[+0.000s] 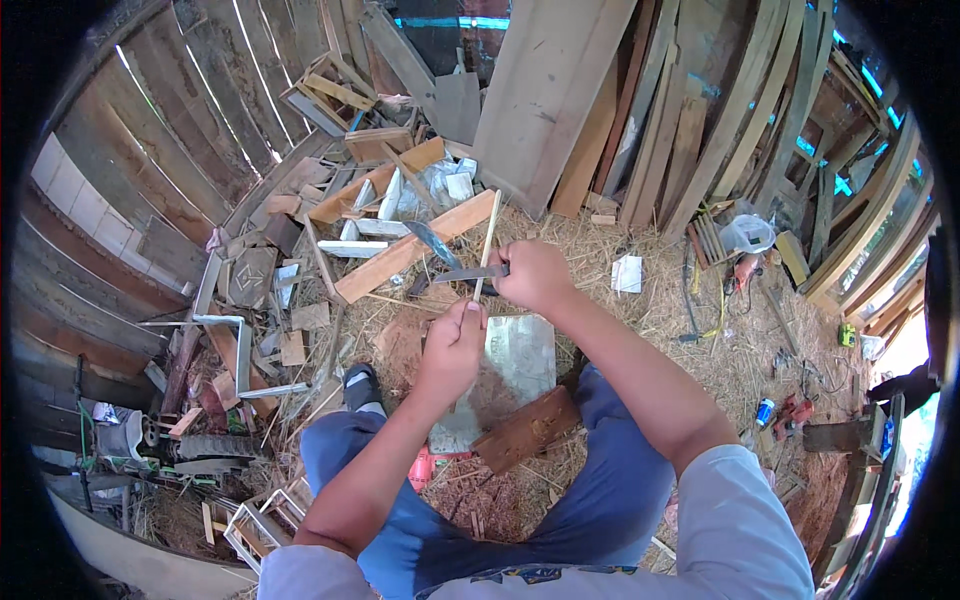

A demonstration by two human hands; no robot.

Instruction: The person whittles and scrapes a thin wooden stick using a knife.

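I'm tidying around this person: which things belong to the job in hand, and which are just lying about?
In use:
- knife, in the right hand
- thin wooden stick, in the left hand

Apparently just lying about:
- small blue cylinder
- white square piece
- translucent plastic tub

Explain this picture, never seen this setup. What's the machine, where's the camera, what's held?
No machine: these are a person's bare hands, seen from a head-worn fisheye camera looking down, hence the bent edges. The left hand grips a thin pale stick; the right hand holds a knife, its blade crossing the stick. Below, between the legs, are a grey slab and a brown wood piece. Straw litters the floor.
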